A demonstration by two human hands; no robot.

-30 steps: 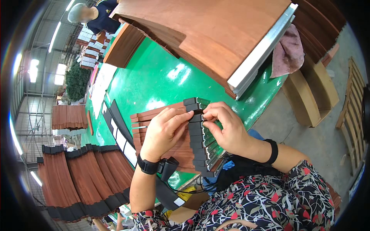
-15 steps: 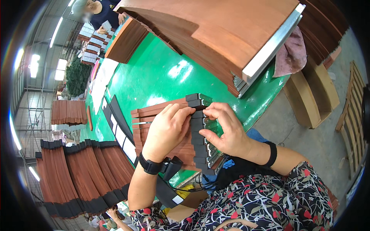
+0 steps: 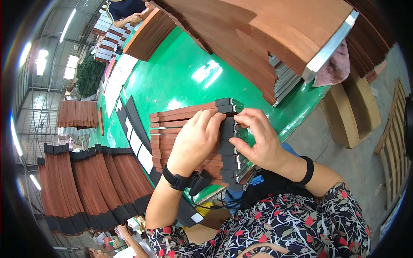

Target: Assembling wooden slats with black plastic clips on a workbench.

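A row of reddish-brown slats [image 3: 165, 126] lies on the green tabletop, their near ends wrapped in black strips [image 3: 226, 141]. Metal-edged ends show on the stack's right side. My left hand [image 3: 195, 136] lies over the slats, its thumb and fingers closed at the edge of a black-wrapped slat end near the top of the row. From the right, my right hand [image 3: 263, 139] touches the same end with its bent forefinger, while the thumb rests apart, lower on the stack. What lies under my left fingers is partly hidden.
A large stack of brown panels [image 3: 241, 47] stands at the back, beside a pinkish cloth [image 3: 333, 71]. Long black-ended slats [image 3: 92, 185] are piled at left. On the right are a cardboard box [image 3: 350, 112] and a wooden pallet [image 3: 393, 142]. Co-workers show at upper left and lower left.
The whole view has shifted slightly. Both hands stay at the same slat end, with only small finger movement. The co-worker's head at upper left has left the picture; another person shows more at lower left.
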